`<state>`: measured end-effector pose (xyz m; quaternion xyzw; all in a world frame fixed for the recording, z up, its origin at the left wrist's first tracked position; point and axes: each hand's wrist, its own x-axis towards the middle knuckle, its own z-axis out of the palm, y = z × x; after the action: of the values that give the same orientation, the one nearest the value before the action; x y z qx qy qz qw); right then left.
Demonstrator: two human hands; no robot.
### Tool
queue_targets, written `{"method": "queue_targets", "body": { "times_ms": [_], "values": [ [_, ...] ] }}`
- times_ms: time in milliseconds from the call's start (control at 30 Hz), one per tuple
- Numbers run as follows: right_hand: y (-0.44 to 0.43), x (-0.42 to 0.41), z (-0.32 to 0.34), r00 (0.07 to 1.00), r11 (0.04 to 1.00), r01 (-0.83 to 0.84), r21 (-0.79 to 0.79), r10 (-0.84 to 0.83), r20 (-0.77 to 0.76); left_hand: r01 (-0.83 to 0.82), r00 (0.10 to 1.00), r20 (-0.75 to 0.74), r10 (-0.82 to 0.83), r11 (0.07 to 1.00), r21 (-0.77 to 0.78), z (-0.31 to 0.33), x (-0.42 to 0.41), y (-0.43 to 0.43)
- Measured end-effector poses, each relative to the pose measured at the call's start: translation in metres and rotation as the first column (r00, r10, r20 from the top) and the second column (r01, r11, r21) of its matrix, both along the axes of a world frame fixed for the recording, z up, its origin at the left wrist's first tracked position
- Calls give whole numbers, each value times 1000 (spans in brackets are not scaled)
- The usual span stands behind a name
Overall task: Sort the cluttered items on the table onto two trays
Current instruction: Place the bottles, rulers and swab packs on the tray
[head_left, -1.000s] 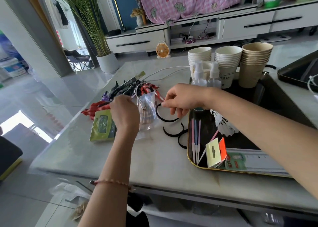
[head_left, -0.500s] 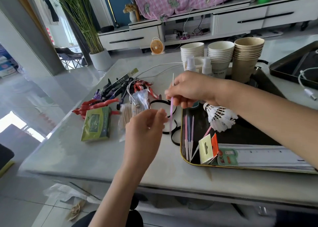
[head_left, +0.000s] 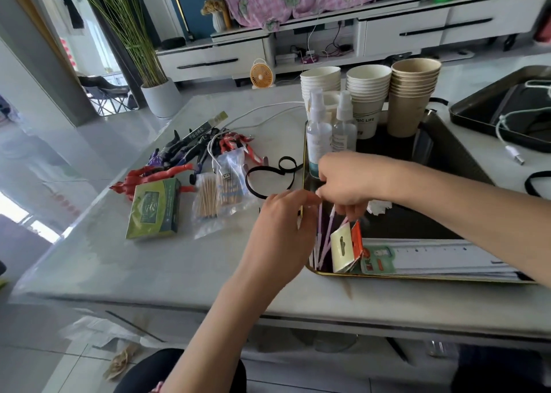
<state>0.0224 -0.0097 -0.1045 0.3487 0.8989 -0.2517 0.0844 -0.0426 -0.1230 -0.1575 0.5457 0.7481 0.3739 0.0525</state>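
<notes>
My right hand (head_left: pixel 348 184) hovers over the left end of the black gold-rimmed tray (head_left: pixel 417 277) and pinches a thin pink stick (head_left: pixel 330 224) whose lower end points down among several pink and purple sticks (head_left: pixel 318 245) lying in the tray. My left hand (head_left: pixel 283 228) is beside the tray's left rim, fingers relaxed and blurred, reaching toward the same sticks. On the table to the left lie a green box (head_left: pixel 155 207), bags of cotton swabs (head_left: pixel 208 198), black hair bands (head_left: pixel 268 178) and red and purple toy figures (head_left: pixel 158 175).
The tray also holds two spray bottles (head_left: pixel 318 130), three stacks of paper cups (head_left: pixel 368 94), hang cards (head_left: pixel 343 249), a ruler (head_left: pixel 447 258) and a partly hidden shuttlecock (head_left: pixel 379 206). A second dark tray (head_left: pixel 483 115) with a white cable stands at the back right.
My right hand picked a pink stick out of the clutter, lifted it upright, then lowered it into the tray. My left hand left the swab bags and moved right to the tray's rim.
</notes>
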Motion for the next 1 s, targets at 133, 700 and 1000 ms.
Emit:
{"method": "queue_targets", "body": {
  "times_ms": [133, 700, 1000],
  "values": [
    [2, 2, 6, 986, 983, -99, 156, 76, 145, 47, 996, -73, -52, 997, -61, -4, 4, 4],
    [-1, -10, -12, 974, 982, -191, -3, 189, 127, -106, 993, -50, 104, 994, -24, -12, -5, 6],
    [8, -11, 5, 971, 985, -162, -66, 171, 168, -339, 941, -12, 339, 941, 28, 6, -43, -7]
  ]
}}
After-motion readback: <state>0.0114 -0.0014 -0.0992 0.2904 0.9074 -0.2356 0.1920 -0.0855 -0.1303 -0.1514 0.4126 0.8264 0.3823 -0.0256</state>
